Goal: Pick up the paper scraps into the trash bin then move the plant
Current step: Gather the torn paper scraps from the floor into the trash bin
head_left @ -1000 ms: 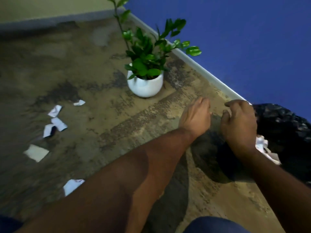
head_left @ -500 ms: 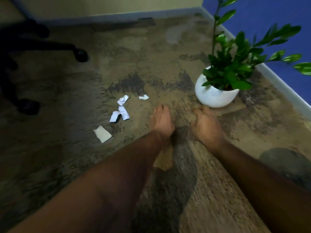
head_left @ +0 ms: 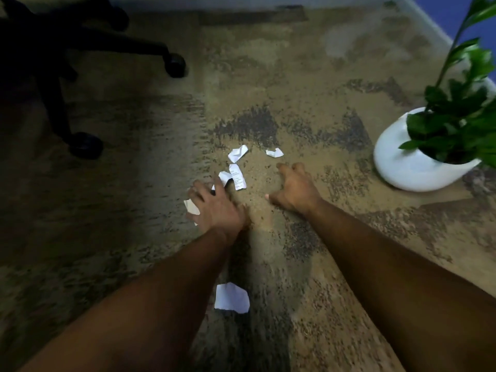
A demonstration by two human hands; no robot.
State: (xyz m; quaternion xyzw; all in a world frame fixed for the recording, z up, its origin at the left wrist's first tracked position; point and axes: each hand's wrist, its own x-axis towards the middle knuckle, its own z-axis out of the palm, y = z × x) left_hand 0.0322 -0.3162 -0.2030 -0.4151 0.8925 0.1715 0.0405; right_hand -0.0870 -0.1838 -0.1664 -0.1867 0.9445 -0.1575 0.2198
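Note:
Several white paper scraps lie on the mottled brown carpet: one crumpled scrap [head_left: 237,153], a small scrap [head_left: 274,152], a printed strip [head_left: 237,177], and a larger piece [head_left: 232,298] near me between my forearms. My left hand [head_left: 212,206] rests fingers spread on top of a flat scrap [head_left: 191,206], which peeks out under the palm; I cannot see a closed grip. My right hand [head_left: 295,187] hovers open on the carpet, just below the small scrap, holding nothing. The plant [head_left: 456,114] in its round white pot [head_left: 410,167] stands at the right. The trash bin is out of view.
A black office chair base [head_left: 67,55] with casters [head_left: 175,64] stands at the upper left. A white skirting board [head_left: 426,21] and blue wall run behind the plant at the upper right.
My view swung left from the bin to the scraps. Both hands moved forward and down; the left now lies on the flat scrap, and the right has reached the scrap cluster.

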